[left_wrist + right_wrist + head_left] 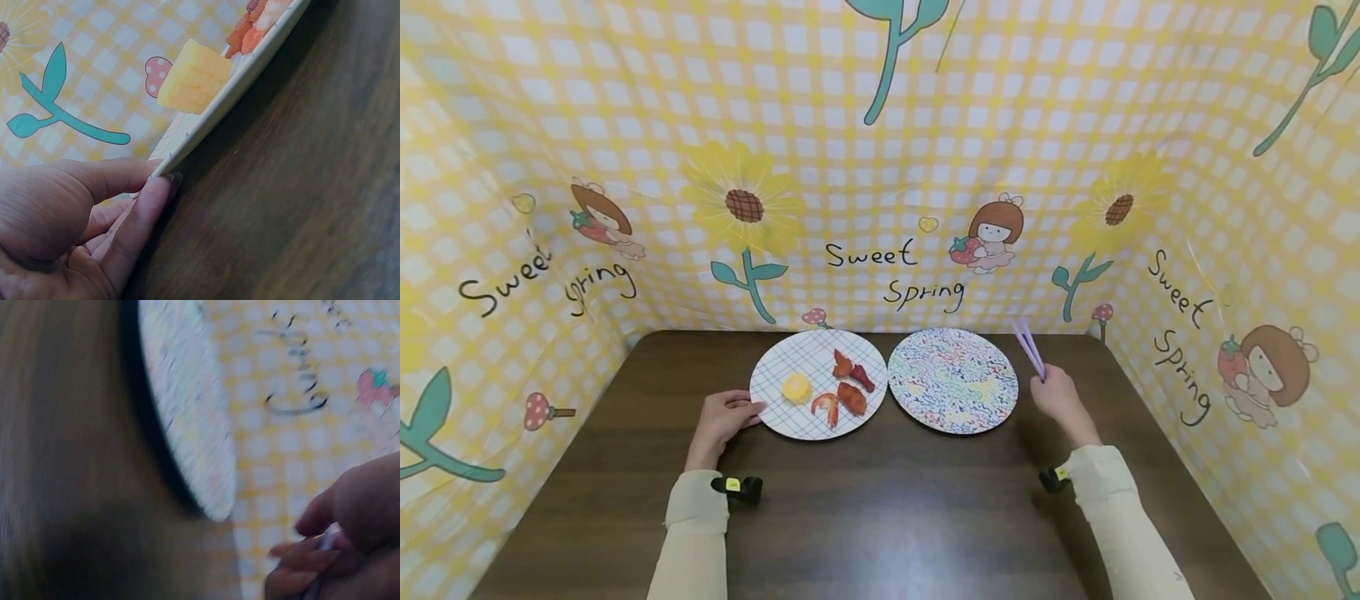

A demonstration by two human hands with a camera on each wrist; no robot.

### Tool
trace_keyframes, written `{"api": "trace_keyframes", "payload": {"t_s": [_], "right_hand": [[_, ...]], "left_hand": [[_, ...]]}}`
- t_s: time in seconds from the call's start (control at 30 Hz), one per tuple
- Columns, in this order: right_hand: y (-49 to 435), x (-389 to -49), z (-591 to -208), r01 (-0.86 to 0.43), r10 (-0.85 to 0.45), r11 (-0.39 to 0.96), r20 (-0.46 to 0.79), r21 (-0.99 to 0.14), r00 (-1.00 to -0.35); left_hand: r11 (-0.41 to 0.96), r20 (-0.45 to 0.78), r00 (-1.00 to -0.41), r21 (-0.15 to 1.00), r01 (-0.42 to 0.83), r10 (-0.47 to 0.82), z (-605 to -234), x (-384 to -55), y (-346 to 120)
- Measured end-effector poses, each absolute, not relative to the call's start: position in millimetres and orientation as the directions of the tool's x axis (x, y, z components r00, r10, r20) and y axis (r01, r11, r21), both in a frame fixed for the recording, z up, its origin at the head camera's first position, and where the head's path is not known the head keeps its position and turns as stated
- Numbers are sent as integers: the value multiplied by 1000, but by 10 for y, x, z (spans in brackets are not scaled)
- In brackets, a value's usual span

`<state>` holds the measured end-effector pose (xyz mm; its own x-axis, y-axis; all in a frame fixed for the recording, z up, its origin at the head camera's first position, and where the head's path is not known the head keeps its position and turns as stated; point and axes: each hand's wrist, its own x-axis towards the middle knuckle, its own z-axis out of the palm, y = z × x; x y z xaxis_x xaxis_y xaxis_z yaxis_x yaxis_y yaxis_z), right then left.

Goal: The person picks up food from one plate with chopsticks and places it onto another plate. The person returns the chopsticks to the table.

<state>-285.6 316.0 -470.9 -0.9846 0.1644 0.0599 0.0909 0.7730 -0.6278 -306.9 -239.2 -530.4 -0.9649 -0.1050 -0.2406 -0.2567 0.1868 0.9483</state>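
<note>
A white plate with blue checked lines (pixel 790 354) lies at centre left, its near-left rim pinched between the thumb and fingers of my left hand (pixel 726 421). On that plate are a yellow corn piece (pixel 195 78), a shrimp (pixel 826 410) and several reddish-brown pieces that look like cooked meat (pixel 852 398). My right hand (pixel 1063 402) holds a pair of purple chopsticks (pixel 1028 346), their tips pointing up and away, slightly apart. It hovers just right of a round plate with a multicoloured speckled pattern (pixel 952 379). In the blurred right wrist view, only a short part of the chopsticks shows.
Both plates sit side by side near the back of a dark wooden table (pixel 880 517), nearly touching. Yellow checked cloth (pixel 865 192) printed with flowers and figures hangs behind and along both sides. Each wrist wears a black strap device (pixel 741 487).
</note>
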Motion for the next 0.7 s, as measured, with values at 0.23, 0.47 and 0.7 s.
{"api": "trace_keyframes", "payload": {"t_s": [0.23, 0.47, 0.7], "right_hand": [[3335, -2917, -4916, 172, 116, 898, -158, -404, -981], [3388, -2940, -5017, 210, 147, 922, -208, -326, -967], [3394, -2929, -4991, 173, 167, 932, -46, -317, -985]], "left_hand": [[187, -242, -965, 948, -257, -99, -5281, -3056, -2378], [182, -253, -962, 946, -268, -103, -5304, -3051, -2383], [191, -250, -962, 944, -268, -113, -5268, -3053, -2386]]}}
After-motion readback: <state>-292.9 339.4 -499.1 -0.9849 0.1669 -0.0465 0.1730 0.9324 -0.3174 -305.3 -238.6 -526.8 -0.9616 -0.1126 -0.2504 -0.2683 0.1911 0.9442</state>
